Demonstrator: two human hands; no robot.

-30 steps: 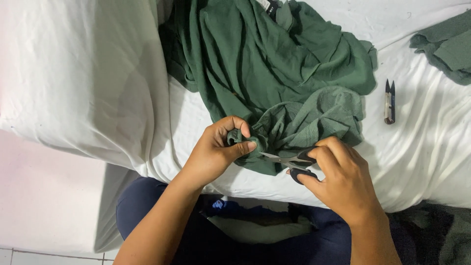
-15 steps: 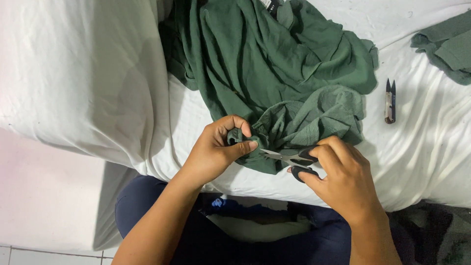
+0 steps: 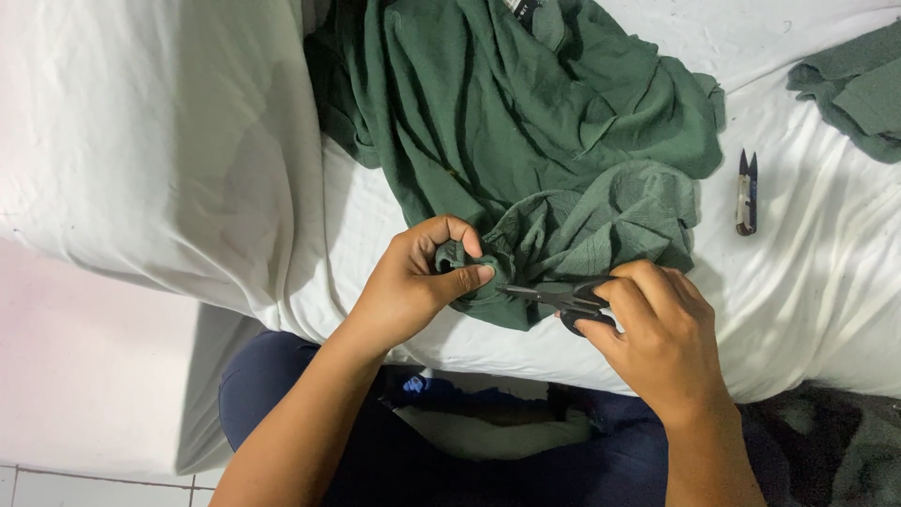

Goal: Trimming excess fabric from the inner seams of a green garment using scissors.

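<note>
White sheets covered the bed (image 3: 826, 282) where the green cloth (image 3: 526, 141) lay, the left hand (image 3: 413, 282) pinched its bunched edge, the right hand (image 3: 657, 338) gripped scissors (image 3: 554, 296), and a slip might nick those close fingers (image 3: 469, 275).

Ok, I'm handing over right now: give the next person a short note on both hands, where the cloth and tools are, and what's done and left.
Left hand: pinching a bunched fold of the green garment at its near edge.
Right hand: holding dark scissors, blades pointing at the pinched fold, tips almost at the left fingertips.
The garment lies crumpled on the white sheet. Thread snips lie unused to the right; another green piece sits at the far right corner.
Done: fold gathered and tool lined up. No cut visible yet.
</note>
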